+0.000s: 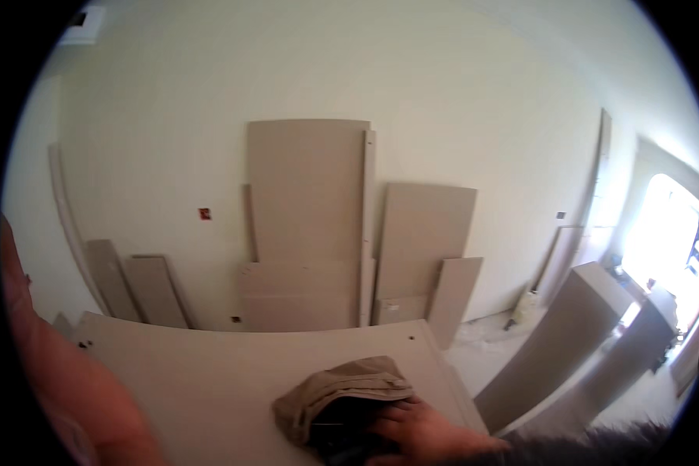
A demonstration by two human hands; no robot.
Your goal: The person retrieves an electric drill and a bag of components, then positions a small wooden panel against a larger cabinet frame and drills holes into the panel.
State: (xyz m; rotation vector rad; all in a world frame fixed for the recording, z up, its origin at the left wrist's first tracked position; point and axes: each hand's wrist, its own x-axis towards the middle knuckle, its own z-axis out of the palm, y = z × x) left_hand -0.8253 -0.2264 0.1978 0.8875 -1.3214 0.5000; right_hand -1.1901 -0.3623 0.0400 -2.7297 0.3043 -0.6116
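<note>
A tan cloth pouch (326, 386) lies on a pale board surface (210, 373) right in front of me, its mouth gaping and its inside dark. Some black shape shows within, too dim to name. At the right side of the opening is my right hand (423, 429), its fingers bent over the rim and their tips partly hidden by the pouch. Close to the camera at the left edge, bare skin of my left arm and hand (78, 388) looms large and blurred. Its fingers cannot be made out, nor whether anything is in them.
Beige panels (307, 186) of several sizes lean against the far wall, with narrower ones (159, 287) at the left. Two long boxy panels (563, 334) stand tilted at the right, near a bright window (668, 221). The board surface has small dark holes (412, 338) at its corners.
</note>
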